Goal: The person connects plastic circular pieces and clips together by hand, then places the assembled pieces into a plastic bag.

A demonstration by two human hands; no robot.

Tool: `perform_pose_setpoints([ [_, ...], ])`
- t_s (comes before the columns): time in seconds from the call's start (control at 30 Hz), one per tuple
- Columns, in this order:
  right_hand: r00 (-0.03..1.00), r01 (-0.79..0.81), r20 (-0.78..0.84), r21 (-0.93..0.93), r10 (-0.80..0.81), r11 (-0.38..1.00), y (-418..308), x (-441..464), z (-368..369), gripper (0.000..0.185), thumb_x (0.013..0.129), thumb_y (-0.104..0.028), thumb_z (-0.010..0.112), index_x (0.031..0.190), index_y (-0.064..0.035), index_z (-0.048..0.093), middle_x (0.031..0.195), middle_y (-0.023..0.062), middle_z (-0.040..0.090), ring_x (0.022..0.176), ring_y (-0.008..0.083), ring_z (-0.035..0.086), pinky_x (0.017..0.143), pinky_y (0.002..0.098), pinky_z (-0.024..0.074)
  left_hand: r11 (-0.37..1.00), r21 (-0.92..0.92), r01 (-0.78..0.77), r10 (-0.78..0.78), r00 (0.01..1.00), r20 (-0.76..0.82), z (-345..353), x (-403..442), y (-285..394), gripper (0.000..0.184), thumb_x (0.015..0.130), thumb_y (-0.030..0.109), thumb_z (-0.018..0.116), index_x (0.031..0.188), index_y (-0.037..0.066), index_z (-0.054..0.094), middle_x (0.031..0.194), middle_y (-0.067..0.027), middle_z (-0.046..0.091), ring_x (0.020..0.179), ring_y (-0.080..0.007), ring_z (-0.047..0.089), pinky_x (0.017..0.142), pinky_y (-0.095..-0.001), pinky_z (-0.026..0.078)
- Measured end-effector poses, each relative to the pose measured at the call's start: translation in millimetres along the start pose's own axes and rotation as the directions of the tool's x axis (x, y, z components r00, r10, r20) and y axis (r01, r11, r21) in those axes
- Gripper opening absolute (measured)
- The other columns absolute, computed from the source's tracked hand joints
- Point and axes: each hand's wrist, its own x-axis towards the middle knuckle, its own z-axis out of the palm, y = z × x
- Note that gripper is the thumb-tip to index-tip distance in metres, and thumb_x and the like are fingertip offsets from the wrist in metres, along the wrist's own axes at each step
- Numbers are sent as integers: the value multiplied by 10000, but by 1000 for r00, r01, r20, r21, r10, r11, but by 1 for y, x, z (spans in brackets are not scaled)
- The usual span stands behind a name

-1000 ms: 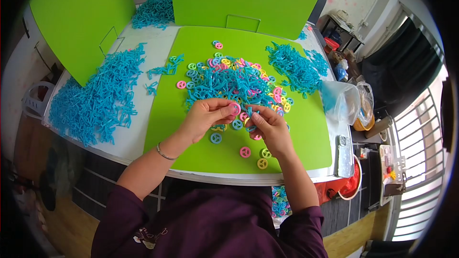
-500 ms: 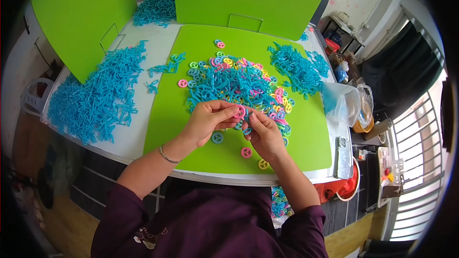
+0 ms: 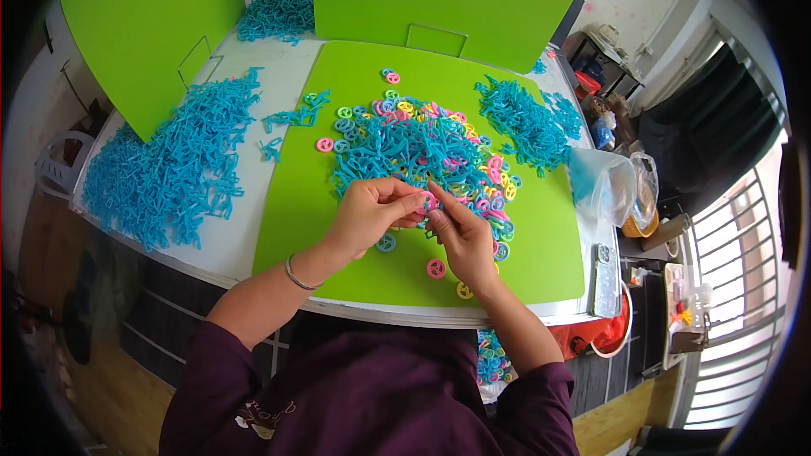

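Observation:
Over the near edge of the pile, my left hand [image 3: 359,218] pinches a small pink spoked plastic wheel [image 3: 429,200] between thumb and fingers. My right hand [image 3: 465,245] meets it from the other side, thumb and index finger closed at the wheel on a blue plastic piece that they mostly hide. Just beyond both hands lies a heap of blue forked plastic pieces [image 3: 414,142], mixed with pink, yellow, green and blue wheels. A blue wheel [image 3: 385,242], a pink wheel [image 3: 435,268] and a yellow wheel [image 3: 465,290] lie loose nearby on the green board [image 3: 338,274].
Large piles of blue pieces lie at the left [image 3: 169,173] and right [image 3: 524,122]. Upright green panels [image 3: 439,0] stand at the back. A clear plastic container [image 3: 601,181] and a phone [image 3: 605,279] are at the table's right edge.
My right hand has turned and brought its fingertips onto the pink wheel, and the blue piece is now mostly hidden. My left hand stays nearly in place. The view has shifted slightly.

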Motion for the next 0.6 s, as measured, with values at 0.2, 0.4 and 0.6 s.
perform_pose_setpoints([
  [0.2, 835, 470, 42, -574, -548, 671, 2, 4, -3, 485, 800, 2, 679, 1268, -77, 579, 734, 113, 576, 628, 231, 540, 607, 333, 460, 1000, -2, -30, 30, 1000, 8, -1, 0, -1, 146, 898, 112, 637, 945, -22, 672, 822, -69, 683, 709, -105, 659, 667, -235, 559],
  [0.4, 876, 401, -17, -529, -481, 748, 1, -1, -3, 494, 794, -12, 693, 1270, -67, 571, 765, 102, 601, 641, 204, 567, 576, 335, 468, 974, 145, -174, 168, 985, 51, 2, -1, -2, 145, 897, 85, 632, 997, -12, 671, 878, -45, 683, 779, -99, 648, 713, -239, 547],
  [0.6, 996, 82, 15, 59, -83, 995, -13, -5, -4, 558, 845, -26, 655, 1365, -76, 460, 1105, 135, 621, 761, 149, 647, 590, 261, 545, 1000, -12, -29, 29, 997, 72, 2, 2, 5, 216, 892, 99, 641, 1092, 21, 633, 939, -34, 675, 806, -92, 641, 730, -227, 543],
])
